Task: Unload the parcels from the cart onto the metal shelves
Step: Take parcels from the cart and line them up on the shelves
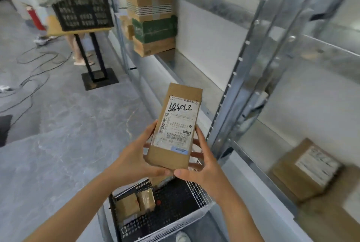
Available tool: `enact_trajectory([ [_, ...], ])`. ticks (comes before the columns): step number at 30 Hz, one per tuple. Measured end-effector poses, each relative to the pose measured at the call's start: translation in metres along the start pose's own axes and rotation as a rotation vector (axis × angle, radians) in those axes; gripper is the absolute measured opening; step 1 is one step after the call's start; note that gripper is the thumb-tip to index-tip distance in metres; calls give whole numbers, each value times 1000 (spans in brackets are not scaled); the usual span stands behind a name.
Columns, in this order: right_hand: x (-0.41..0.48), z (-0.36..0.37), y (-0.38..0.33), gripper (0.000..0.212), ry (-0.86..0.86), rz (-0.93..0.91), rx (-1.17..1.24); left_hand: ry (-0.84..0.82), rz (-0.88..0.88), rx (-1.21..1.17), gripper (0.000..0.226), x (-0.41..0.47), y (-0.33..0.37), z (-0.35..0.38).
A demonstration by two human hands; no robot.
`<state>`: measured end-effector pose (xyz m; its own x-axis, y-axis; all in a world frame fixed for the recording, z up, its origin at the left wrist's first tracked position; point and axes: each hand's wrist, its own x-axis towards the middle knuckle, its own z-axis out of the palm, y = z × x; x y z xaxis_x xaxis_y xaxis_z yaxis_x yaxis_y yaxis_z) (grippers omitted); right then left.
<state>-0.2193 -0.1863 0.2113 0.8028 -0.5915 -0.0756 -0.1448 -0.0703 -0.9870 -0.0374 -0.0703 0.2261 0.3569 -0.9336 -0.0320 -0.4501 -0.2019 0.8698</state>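
Observation:
I hold a long brown cardboard parcel (176,125) with a white shipping label and handwritten digits, raised above the cart (175,220). My left hand (140,156) grips its near left corner, thumb under the bottom edge. My right hand (202,165) grips the near right side, fingers curled behind it. Two small brown parcels (136,202) lie in the cart's black perforated basket below. The metal shelves (243,70) stand to the right.
A stack of brown and green boxes (153,25) sits on a shelf further along. Another labelled box (307,169) lies on the low shelf at right. Ahead stand a black crate (83,12) on a stand, another person's legs, and cables on the floor.

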Motion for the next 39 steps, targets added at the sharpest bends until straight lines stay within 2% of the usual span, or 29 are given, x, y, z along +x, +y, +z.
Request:
enact_trajectory([
  [7,-94,-5,-8,112,274,14,29,-252,135,-16,121,-22,44,33],
  [14,-186,-39,-17,113,545,45,-9,-415,280,-33,116,-32,107,97],
  [26,-372,-99,-1,111,924,115,13,-743,460,-71,103,-87,204,262],
  [33,-485,-126,16,113,1083,164,0,-905,536,-86,116,-140,246,359],
  [39,-578,-125,26,111,1261,171,-1,-1040,658,-17,113,-195,283,431],
])
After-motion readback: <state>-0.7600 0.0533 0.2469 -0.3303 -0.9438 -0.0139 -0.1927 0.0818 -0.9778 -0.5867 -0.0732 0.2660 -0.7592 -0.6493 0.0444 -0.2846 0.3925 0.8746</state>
